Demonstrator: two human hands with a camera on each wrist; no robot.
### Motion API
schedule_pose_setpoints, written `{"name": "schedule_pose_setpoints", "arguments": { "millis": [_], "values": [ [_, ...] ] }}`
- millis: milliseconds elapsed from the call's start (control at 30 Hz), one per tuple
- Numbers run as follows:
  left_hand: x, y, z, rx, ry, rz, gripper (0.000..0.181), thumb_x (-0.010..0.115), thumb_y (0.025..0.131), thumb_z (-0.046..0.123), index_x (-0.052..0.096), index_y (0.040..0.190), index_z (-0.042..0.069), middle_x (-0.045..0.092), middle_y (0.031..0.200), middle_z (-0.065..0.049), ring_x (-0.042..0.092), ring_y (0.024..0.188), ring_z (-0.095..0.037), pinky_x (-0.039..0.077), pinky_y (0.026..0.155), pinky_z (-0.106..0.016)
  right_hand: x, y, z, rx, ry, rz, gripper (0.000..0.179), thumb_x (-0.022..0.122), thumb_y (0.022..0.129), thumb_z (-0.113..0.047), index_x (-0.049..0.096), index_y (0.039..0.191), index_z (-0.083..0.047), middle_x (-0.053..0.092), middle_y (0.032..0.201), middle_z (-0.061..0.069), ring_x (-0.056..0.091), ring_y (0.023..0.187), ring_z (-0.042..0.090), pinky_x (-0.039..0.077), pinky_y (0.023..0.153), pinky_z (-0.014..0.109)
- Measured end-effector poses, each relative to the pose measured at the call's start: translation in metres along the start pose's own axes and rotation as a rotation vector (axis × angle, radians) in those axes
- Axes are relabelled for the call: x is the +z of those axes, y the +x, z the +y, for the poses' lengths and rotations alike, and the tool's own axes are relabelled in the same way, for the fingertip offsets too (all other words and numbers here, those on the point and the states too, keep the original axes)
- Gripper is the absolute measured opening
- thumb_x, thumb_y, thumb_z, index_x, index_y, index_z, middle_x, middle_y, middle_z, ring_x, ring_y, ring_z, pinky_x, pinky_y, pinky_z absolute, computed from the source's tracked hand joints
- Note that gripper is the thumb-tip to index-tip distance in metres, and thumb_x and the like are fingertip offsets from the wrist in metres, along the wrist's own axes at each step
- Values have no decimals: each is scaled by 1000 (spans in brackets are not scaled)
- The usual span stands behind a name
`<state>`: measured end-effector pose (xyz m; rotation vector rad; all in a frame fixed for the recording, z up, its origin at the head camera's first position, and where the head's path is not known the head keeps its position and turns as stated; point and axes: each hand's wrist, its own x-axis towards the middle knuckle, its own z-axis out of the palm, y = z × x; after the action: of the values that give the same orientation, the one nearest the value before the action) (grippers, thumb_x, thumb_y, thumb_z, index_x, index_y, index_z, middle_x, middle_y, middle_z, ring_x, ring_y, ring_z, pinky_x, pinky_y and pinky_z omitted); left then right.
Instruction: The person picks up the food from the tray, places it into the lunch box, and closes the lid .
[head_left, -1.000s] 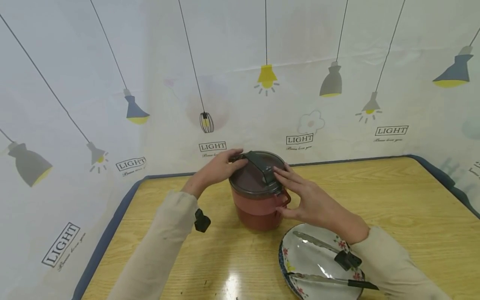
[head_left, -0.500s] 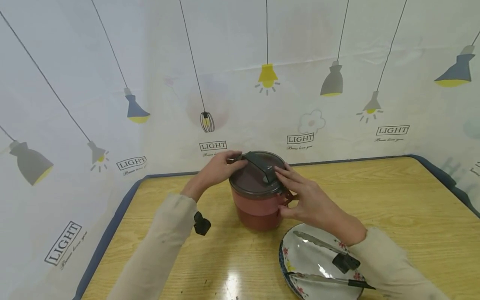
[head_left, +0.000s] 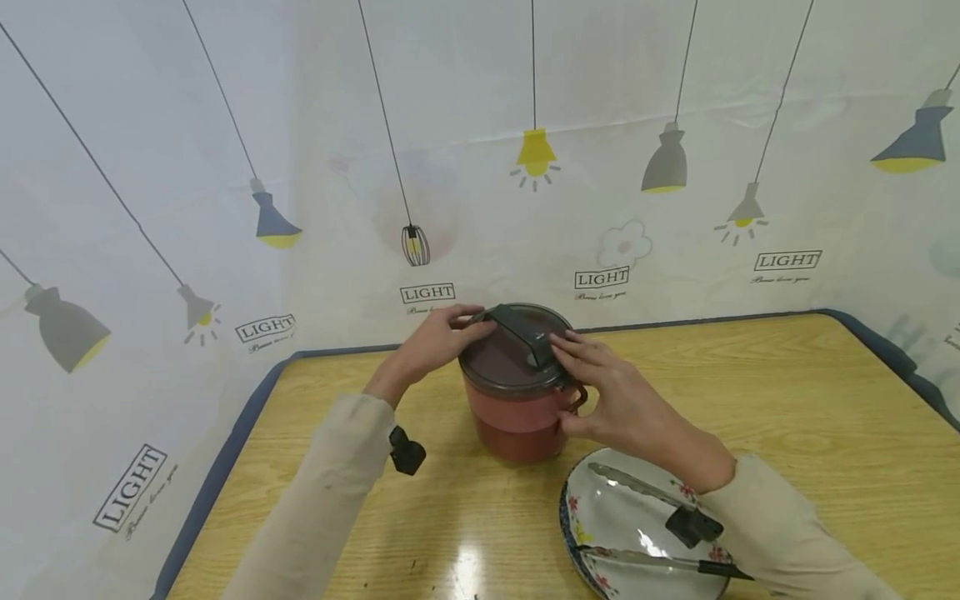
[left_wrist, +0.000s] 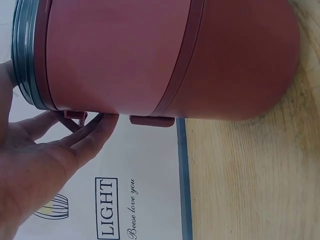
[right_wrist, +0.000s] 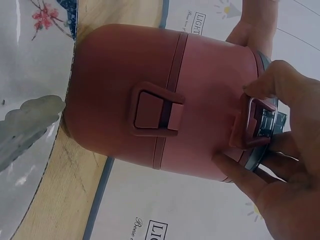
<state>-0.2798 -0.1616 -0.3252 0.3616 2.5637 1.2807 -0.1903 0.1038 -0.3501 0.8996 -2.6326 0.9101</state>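
Observation:
A red food container (head_left: pixel 516 421) with a dark see-through lid (head_left: pixel 495 354) stands upright on the table. A dark strap handle (head_left: pixel 521 333) crosses the lid. My left hand (head_left: pixel 435 337) holds its far left side, thumb on the lid's edge; in the left wrist view, the fingers (left_wrist: pixel 92 137) touch the side clasp (left_wrist: pixel 76 116). My right hand (head_left: pixel 626 400) grips the near right side, fingertips on the lid and thumb lower on the wall. In the right wrist view, this hand (right_wrist: pixel 287 165) surrounds the upper clasp (right_wrist: pixel 247 122), with a fingertip at its edge. Below sits a second clasp (right_wrist: pixel 155 110).
A white flowered plate (head_left: pixel 611 512) lies at the near right, under the right forearm. On it rest grey scalloped tongs (head_left: pixel 637 557) with a black handle end. A patterned wall sheet (head_left: pixel 480 167) rises behind the table's blue edge (head_left: pixel 675 323).
My right thumb and fingers have shifted slightly at the clasp, and its loop shows at a slightly different angle. The left hand and the container stay nearly still.

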Motion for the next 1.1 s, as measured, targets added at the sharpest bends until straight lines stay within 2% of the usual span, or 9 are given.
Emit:
{"name": "schedule_pose_setpoints", "arguments": {
  "millis": [300,400,467,567,667,733,867,1000,1100],
  "values": [
    [0,-1,0,-26,-31,-9,63,58,99,47,43,151,16,46,154,-17,49,140,-32,47,111,-48,4,-1,-1,-10,-5,41,75,76,78,-8,46,145,5,43,156,16,39,144,41,48,106,57],
    [0,-1,0,-34,-52,-14,64,58,99,47,43,151,13,46,154,-17,50,139,-32,49,110,-46,7,-3,-5,35,-2,78,72,78,81,-8,48,145,4,39,154,21,44,139,45,52,99,55],
    [0,-1,-1,-37,-73,-18,64,58,99,45,43,151,11,46,154,-18,52,137,-32,50,108,-45,9,-4,-8,116,52,101,73,80,82,-9,47,146,3,35,150,26,47,134,47,54,97,54],
    [-1,0,-2,-43,-104,-24,63,58,100,43,42,151,8,46,154,-19,56,134,-31,53,105,-43,11,-6,-13,305,194,118,77,82,83,-14,43,147,4,35,145,27,46,134,46,54,99,53],
    [0,0,-2,-52,-125,-27,63,58,101,42,41,151,8,45,154,-19,58,131,-31,55,103,-42,12,-7,-17,470,311,130,74,82,84,-20,42,141,6,45,139,25,51,132,43,55,99,47],
    [0,0,-2,-57,-128,-27,64,58,100,42,40,152,9,44,154,-19,58,131,-31,55,102,-42,12,-8,-19,528,335,131,66,81,85,-22,47,134,6,53,134,23,54,130,41,56,99,45],
    [-1,-1,-2,-55,-121,-28,65,58,100,42,40,152,9,43,155,-18,59,130,-31,55,102,-41,12,-11,-21,552,330,138,51,78,87,-23,57,125,3,63,125,20,58,126,37,55,100,42],
    [0,-1,-2,-38,-121,-27,62,58,101,41,42,151,8,47,151,-17,59,129,-30,55,102,-41,12,-13,-16,516,312,144,49,80,87,-25,60,123,1,66,120,17,63,120,33,56,99,42],
    [1,-3,-3,-34,-112,-23,59,57,101,41,46,149,8,53,145,-16,61,126,-29,55,102,-40,11,-13,-11,491,286,136,47,81,85,-27,62,120,-2,69,114,13,67,112,30,59,93,41]
  ]
}}
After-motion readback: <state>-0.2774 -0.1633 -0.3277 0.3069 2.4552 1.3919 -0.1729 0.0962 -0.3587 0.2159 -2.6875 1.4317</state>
